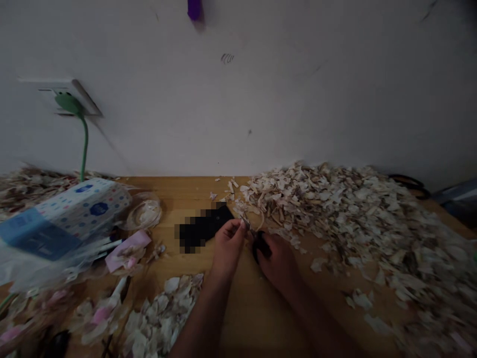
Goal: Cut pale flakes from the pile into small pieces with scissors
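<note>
My left hand [228, 242] is closed in a pinch on a small pale piece [244, 221] near the middle of the wooden table. Just to its right, my right hand [276, 256] is wrapped round the black handles of scissors [257, 246], whose tip end lies close to the left fingertips. The blades are dim and hard to make out. Behind and left of my left hand lies a black phone [208, 228], partly blurred. Beyond the hands, a large heap of pale dry flakes [316, 199] spreads along the wall and to the right.
A smaller flake pile [164, 313] lies front left. Farther left are a blue and white tissue pack [67, 214], a pink block [128, 251] and a coil of clear tape or cord [143, 214]. A green plug [69, 103] sits in the wall socket.
</note>
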Motion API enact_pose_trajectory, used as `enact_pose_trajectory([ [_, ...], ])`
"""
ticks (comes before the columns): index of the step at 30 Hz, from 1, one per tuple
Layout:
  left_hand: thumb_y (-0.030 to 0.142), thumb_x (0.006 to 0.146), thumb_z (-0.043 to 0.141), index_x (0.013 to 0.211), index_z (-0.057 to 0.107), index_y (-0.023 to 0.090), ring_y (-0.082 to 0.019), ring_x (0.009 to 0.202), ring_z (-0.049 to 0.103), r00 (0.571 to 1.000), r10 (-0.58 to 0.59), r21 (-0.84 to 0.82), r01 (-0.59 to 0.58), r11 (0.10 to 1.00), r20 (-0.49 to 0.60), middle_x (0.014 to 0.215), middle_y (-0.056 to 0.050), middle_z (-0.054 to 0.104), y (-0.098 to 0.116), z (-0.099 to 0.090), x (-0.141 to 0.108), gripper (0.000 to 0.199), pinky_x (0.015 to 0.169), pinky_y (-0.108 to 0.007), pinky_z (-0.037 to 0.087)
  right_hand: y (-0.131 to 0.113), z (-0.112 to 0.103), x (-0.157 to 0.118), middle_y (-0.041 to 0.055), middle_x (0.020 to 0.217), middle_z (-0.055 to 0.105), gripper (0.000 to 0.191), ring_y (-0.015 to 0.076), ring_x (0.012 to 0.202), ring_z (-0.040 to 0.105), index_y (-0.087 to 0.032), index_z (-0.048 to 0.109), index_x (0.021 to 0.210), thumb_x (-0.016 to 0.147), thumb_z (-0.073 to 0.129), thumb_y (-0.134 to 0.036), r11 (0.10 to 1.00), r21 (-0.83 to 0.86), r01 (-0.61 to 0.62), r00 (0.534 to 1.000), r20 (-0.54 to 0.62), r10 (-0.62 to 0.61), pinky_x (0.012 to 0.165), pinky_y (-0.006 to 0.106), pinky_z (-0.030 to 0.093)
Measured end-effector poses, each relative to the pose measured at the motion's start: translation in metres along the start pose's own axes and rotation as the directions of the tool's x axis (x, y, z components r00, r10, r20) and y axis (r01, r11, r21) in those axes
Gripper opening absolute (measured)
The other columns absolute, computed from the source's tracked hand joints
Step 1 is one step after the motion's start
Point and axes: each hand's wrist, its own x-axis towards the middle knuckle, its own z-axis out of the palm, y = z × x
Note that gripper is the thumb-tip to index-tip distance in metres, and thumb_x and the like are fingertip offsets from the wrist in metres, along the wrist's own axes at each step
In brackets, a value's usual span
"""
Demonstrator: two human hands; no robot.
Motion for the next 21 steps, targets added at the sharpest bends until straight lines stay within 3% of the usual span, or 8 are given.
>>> enact_pose_trajectory([
  [5, 0.043, 0.071, 0.073, 0.076, 0.068, 0.016, -0.008, 0.053, 0.05, 0.999, 0.046, 0.168, -0.046, 0.985, 0.002, 0.061, 0.001, 0.06, 0.004, -0.009, 0.005, 0.028, 0.05, -0.018, 0.038, 0.0, 0.0, 0.001, 0.007, 0.077, 0.062, 0.012, 0.0236, 0.077, 0.057, -0.019, 0.059, 0.082, 0.079, 0.048, -0.023, 1.0, 0.0, 0.004, 1.0, 0.023, -0.004, 0.068, 0.032, 0.042],
  [14, 0.041, 0.069, 0.075, 0.076, 0.068, 0.017, -0.009, 0.054, 0.05, 1.0, 0.024, 0.19, -0.026, 0.981, 0.015, 0.062, 0.001, 0.06, 0.012, -0.009, 0.003, 0.026, 0.05, -0.019, 0.038, 0.0, -0.002, 0.001, 0.007, 0.077, 0.063, 0.012, 0.0233, 0.075, 0.058, -0.019, 0.06, 0.081, 0.077, 0.049, -0.022, 1.0, -0.001, 0.028, 1.0, 0.008, -0.028, 0.066, 0.032, 0.042],
  [17, 0.038, 0.067, 0.077, 0.077, 0.069, 0.017, -0.009, 0.057, 0.053, 1.0, -0.003, 0.096, 0.0, 0.995, 0.031, 0.067, 0.001, 0.063, 0.011, -0.006, 0.002, 0.025, 0.056, -0.019, 0.041, 0.001, -0.001, 0.001, 0.0075, 0.079, 0.063, 0.014, 0.0239, 0.078, 0.058, -0.019, 0.061, 0.085, 0.078, 0.049, -0.023, 1.0, 0.021, 0.019, 1.0, 0.008, -0.02, 0.069, 0.032, 0.043],
  [21, 0.035, 0.07, 0.076, 0.081, 0.067, 0.016, -0.009, 0.063, 0.057, 0.994, -0.066, -0.199, 0.082, 0.977, 0.085, 0.071, 0.0, 0.064, 0.003, 0.004, -0.001, 0.023, 0.065, -0.021, 0.045, 0.002, 0.0, 0.0, 0.0078, 0.079, 0.062, 0.016, 0.024, 0.078, 0.058, -0.018, 0.061, 0.086, 0.078, 0.048, -0.023, 0.999, 0.04, -0.005, 1.0, 0.014, 0.004, 0.07, 0.033, 0.044],
])
